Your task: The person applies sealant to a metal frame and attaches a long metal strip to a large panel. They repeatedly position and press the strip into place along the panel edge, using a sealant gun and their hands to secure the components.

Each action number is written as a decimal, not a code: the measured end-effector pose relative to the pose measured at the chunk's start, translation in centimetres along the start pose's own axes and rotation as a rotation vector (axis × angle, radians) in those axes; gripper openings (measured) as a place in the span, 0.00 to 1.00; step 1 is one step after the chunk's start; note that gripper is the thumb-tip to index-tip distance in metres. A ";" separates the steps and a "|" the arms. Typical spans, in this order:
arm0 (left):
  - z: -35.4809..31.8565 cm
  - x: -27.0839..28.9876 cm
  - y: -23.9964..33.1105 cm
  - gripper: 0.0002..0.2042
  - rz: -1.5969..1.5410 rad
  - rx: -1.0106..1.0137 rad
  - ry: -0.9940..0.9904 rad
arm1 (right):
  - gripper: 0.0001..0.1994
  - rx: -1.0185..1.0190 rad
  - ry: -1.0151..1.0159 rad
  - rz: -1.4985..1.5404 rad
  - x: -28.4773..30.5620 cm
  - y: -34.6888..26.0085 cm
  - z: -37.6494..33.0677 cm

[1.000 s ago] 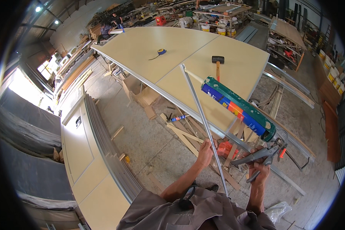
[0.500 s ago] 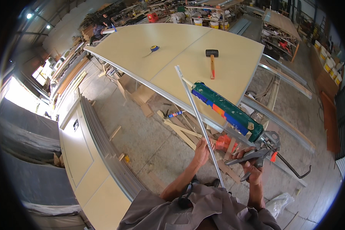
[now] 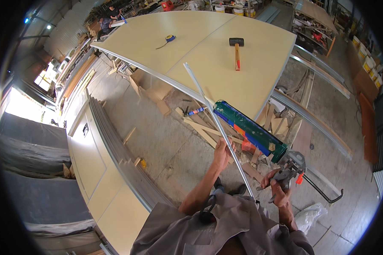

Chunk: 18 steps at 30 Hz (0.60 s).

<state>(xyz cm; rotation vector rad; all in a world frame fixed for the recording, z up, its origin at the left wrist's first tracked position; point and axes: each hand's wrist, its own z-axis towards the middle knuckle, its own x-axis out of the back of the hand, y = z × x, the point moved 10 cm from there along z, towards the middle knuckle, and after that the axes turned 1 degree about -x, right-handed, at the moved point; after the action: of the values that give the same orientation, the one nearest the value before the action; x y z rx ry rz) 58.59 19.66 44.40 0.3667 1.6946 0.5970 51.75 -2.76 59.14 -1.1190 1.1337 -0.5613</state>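
My left hand (image 3: 222,152) grips a long thin metal strip (image 3: 208,108) that runs from my chest up onto the big beige panel (image 3: 200,42). My right hand (image 3: 278,183) squeezes the trigger handle of a caulking gun (image 3: 285,163) loaded with a green, blue and orange cartridge (image 3: 247,129). The cartridge's nozzle points at the strip near the panel's front edge. A black rubber mallet with an orange handle (image 3: 236,51) and a yellow-blue tape measure (image 3: 170,38) lie further back on the panel.
Wood offcuts (image 3: 208,131) litter the concrete floor below the panel's edge. Beige panels (image 3: 89,161) and grey metal profiles (image 3: 119,148) are stacked at my left. More profiles (image 3: 310,121) lie at the right. Another person (image 3: 104,23) stands far back left.
The caulking gun and my hands have shifted along the strip, with the cartridge nozzle now closer to the panel's edge. My view has swung a little, so the panel sits more centred.
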 end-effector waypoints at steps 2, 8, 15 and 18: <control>0.3 0.6 0.0 0.15 -0.009 0.003 0.022 | 0.12 -0.033 0.017 -0.031 0.9 0.6 -0.8; 2.0 4.0 -0.2 0.12 0.024 -0.027 0.100 | 0.08 -0.120 0.057 -0.085 3.1 2.1 -2.6; 4.8 11.3 -0.8 0.12 0.004 -0.033 0.067 | 0.05 -0.292 0.071 -0.171 5.4 3.3 -4.7; 5.1 11.7 -0.5 0.13 0.106 -0.039 0.091 | 0.05 -0.363 0.097 -0.222 6.7 4.1 -5.9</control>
<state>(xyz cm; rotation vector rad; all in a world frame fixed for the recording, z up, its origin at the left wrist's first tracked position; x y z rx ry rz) 61.12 26.65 33.97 0.4083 1.7560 0.7337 48.19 -9.16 52.56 -1.5584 1.2338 -0.6007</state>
